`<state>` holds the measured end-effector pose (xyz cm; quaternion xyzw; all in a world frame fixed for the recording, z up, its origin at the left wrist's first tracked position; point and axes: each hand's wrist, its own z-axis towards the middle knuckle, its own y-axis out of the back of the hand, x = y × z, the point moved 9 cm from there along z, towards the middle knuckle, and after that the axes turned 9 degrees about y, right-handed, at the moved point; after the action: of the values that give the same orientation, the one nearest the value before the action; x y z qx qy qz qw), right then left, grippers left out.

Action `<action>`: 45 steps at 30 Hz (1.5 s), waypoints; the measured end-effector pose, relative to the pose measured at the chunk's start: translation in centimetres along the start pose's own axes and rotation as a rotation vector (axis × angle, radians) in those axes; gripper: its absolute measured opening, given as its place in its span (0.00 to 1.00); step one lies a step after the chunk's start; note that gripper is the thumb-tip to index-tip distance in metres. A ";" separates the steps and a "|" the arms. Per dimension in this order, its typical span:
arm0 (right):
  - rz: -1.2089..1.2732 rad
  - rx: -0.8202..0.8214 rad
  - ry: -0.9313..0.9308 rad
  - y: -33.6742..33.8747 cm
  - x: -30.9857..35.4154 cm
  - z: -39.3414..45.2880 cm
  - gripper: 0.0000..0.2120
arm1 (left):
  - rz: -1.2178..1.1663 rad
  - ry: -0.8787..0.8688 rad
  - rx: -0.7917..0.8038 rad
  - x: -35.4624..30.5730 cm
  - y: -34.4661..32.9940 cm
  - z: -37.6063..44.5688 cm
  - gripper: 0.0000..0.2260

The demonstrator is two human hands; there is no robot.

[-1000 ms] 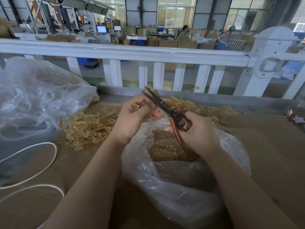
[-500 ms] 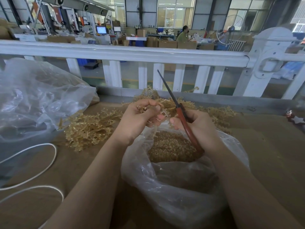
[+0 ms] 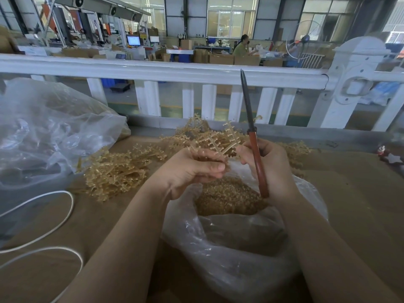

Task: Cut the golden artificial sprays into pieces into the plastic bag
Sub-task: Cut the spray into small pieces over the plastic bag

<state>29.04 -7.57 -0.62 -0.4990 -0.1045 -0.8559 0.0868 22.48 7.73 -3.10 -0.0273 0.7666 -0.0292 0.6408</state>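
My left hand pinches a golden spray above the mouth of the clear plastic bag. Cut golden pieces fill the bag's bottom. My right hand grips red-handled scissors; their closed dark blades point straight up, just right of the spray. The fingertips of both hands nearly meet at the spray's stem. More golden sprays lie in a pile on the brown table to the left, and another heap lies behind my hands.
A large crumpled clear bag sits at the left. White cord loops across the table's near left. A white railing runs behind the table. A small red ornament lies at the far right edge.
The scissors closed and swung from pointing left across the spray to standing upright. My left hand turned the spray, which now sticks up between both hands.
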 end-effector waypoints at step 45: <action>-0.929 0.152 0.320 -2.0 0.4 -0.9 0.32 | -0.432 -0.236 -0.279 -1.4 3.6 -0.2 0.06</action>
<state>27.60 -5.91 -0.84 -0.2543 -0.3633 -0.8599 -0.2528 22.47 11.39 -1.97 -0.2812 0.6596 -0.0561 0.6948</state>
